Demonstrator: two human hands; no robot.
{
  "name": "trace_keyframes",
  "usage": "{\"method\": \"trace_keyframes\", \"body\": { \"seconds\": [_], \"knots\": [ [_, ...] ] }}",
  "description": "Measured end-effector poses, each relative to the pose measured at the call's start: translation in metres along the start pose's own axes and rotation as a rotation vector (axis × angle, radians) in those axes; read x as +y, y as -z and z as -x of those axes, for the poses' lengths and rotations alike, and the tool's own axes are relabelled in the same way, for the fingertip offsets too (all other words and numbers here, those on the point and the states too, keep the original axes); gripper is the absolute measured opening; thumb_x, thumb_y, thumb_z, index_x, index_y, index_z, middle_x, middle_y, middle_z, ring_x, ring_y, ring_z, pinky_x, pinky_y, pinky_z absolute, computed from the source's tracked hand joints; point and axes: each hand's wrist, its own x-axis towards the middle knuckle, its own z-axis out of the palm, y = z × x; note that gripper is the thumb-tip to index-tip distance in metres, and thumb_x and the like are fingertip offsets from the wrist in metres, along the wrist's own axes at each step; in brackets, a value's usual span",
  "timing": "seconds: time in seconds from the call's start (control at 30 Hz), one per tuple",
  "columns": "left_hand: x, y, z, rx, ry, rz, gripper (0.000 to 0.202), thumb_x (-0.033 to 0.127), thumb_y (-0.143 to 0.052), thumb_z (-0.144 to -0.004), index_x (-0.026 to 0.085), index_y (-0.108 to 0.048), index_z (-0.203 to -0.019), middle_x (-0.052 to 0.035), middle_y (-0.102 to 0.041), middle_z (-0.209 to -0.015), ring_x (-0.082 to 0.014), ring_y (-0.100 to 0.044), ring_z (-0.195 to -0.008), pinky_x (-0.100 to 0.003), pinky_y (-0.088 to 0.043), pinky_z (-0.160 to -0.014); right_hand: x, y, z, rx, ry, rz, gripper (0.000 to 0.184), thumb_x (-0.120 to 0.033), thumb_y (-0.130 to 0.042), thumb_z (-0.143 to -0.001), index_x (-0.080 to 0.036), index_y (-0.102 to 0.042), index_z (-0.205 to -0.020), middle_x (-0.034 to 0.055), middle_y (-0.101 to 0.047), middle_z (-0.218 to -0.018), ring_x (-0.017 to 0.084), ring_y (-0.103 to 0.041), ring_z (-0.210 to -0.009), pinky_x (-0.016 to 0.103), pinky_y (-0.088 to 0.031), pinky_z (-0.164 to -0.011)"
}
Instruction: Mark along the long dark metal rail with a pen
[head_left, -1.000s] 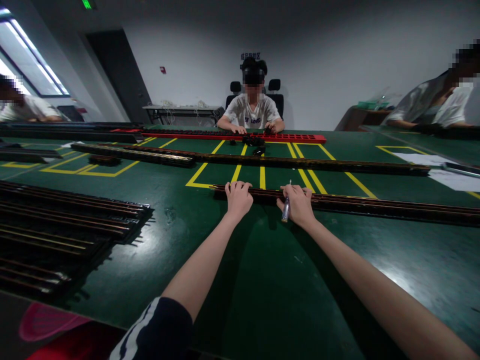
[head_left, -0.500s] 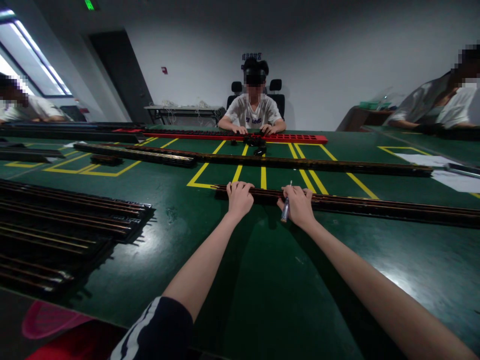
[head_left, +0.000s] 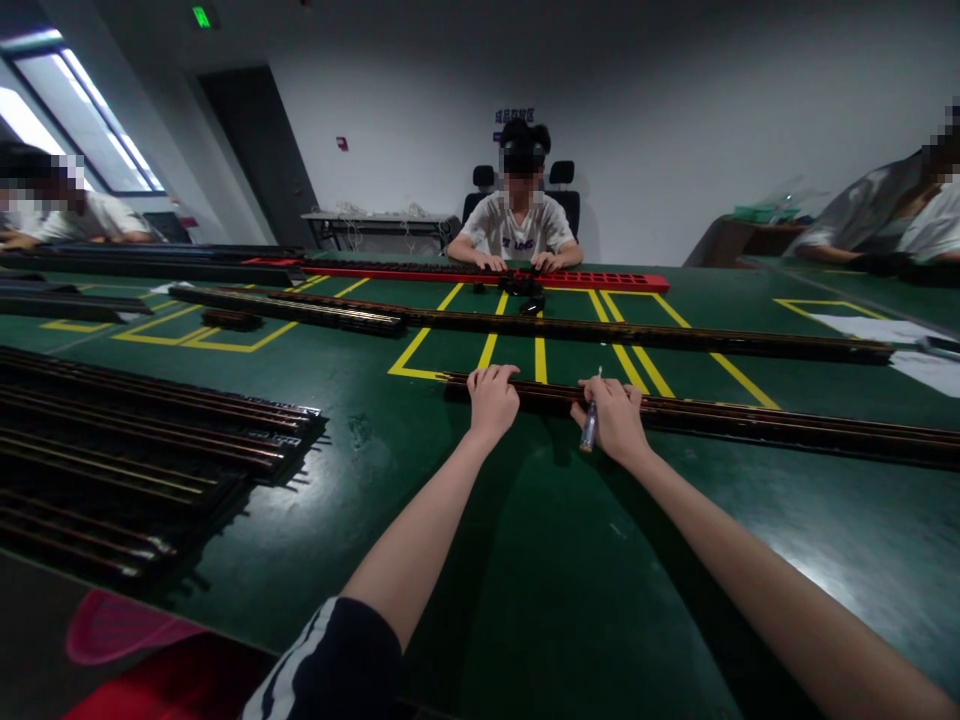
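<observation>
A long dark strip with thin copper-coloured rods along it [head_left: 787, 424] lies across the green table [head_left: 540, 560] and runs out of view at the right. Close to its left end, my left hand [head_left: 493, 405] is closed over the strip, fingers on the far side. My right hand [head_left: 618, 422] rests on the same strip further right. In its curled fingers is a slim pen-like tool [head_left: 589, 430] with a pale, translucent barrel, pointing up and away. What kind of tool it is cannot be made out. My fingertips are partly hidden.
Several similar rod-lined strips [head_left: 150, 440] lie at the near left. Another long strip [head_left: 675, 332] crosses the table beyond my hands. A co-worker [head_left: 517, 235] sits opposite at a red slotted rail [head_left: 615, 281]. White papers [head_left: 930, 370] lie at the right; a pink basket [head_left: 112, 630] is below the table edge.
The whole scene has shifted slightly to the right in view as my head turned a little. Both hands keep their places on the strip, and the pen-like tool stays in my right hand.
</observation>
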Motion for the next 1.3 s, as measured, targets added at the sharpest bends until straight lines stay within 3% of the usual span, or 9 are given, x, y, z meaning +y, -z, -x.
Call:
{"method": "trace_keyframes", "body": {
  "seconds": [0.27, 0.43, 0.67, 0.9, 1.13, 1.3],
  "knots": [
    [-0.003, 0.013, -0.007, 0.261, 0.166, 0.092, 0.031, 0.009, -0.037, -0.086, 0.023, -0.06, -0.1, -0.0029, -0.066, -0.109, -0.0183, -0.055, -0.109, -0.037, -0.035, -0.1, 0.005, 0.0, 0.003, 0.03, 0.033, -0.089, 0.01, -0.026, -0.052, -0.08, -0.023, -0.043, -0.082, 0.0122, -0.064, -0.11, 0.029, -0.056, -0.101, 0.048, -0.035, -0.087],
    [-0.022, 0.032, -0.015, 0.404, 0.358, 0.011, 0.026, 0.014, -0.039, -0.087, 0.024, -0.061, -0.097, -0.005, -0.064, -0.113, -0.0229, -0.053, -0.111, -0.041, -0.036, -0.096, 0.001, 0.004, 0.005, 0.1, 0.116, -0.163, 0.01, -0.016, -0.047, -0.08, -0.023, -0.043, -0.086, 0.0099, -0.065, -0.109, 0.026, -0.058, -0.101, 0.045, -0.037, -0.086],
    [-0.048, 0.043, -0.02, 0.361, 0.579, -0.069, 0.018, 0.029, -0.042, -0.089, 0.021, -0.059, -0.091, -0.0089, -0.066, -0.106, -0.0268, -0.056, -0.105, -0.046, -0.036, -0.094, 0.004, 0.001, 0.005, 0.224, 0.034, -0.249, 0.009, -0.022, -0.044, -0.085, -0.024, -0.042, -0.093, 0.0105, -0.064, -0.114, 0.026, -0.06, -0.096, 0.045, -0.039, -0.083],
    [-0.052, 0.041, -0.017, 0.127, 0.448, -0.047, 0.027, 0.031, -0.035, -0.093, 0.02, -0.057, -0.082, -0.0066, -0.068, -0.091, -0.0198, -0.062, -0.086, -0.04, -0.041, -0.09, 0.005, -0.002, 0.005, 0.246, -0.032, -0.298, 0.013, -0.028, -0.042, -0.088, -0.024, -0.045, -0.1, 0.0093, -0.063, -0.114, 0.026, -0.059, -0.1, 0.044, -0.036, -0.085],
    [-0.054, 0.042, -0.015, 0.144, 0.429, -0.009, 0.026, 0.028, -0.036, -0.093, 0.019, -0.059, -0.084, -0.007, -0.067, -0.091, -0.0188, -0.063, -0.086, -0.036, -0.045, -0.086, -0.005, 0.007, 0.001, 0.233, -0.024, -0.133, 0.021, -0.031, -0.043, -0.088, -0.025, -0.057, -0.102, 0.0089, -0.061, -0.102, 0.027, -0.055, -0.098, 0.043, -0.034, -0.085],
    [-0.055, 0.043, -0.015, 0.183, 0.443, 0.063, 0.025, 0.024, -0.036, -0.093, 0.021, -0.06, -0.088, -0.0066, -0.069, -0.097, -0.0189, -0.064, -0.09, -0.036, -0.045, -0.086, -0.018, 0.018, -0.001, 0.198, -0.009, -0.115, 0.028, -0.034, -0.038, -0.09, -0.022, -0.062, -0.082, 0.006, -0.056, -0.08, 0.022, -0.054, -0.081, 0.04, -0.035, -0.08]
  ]
}}
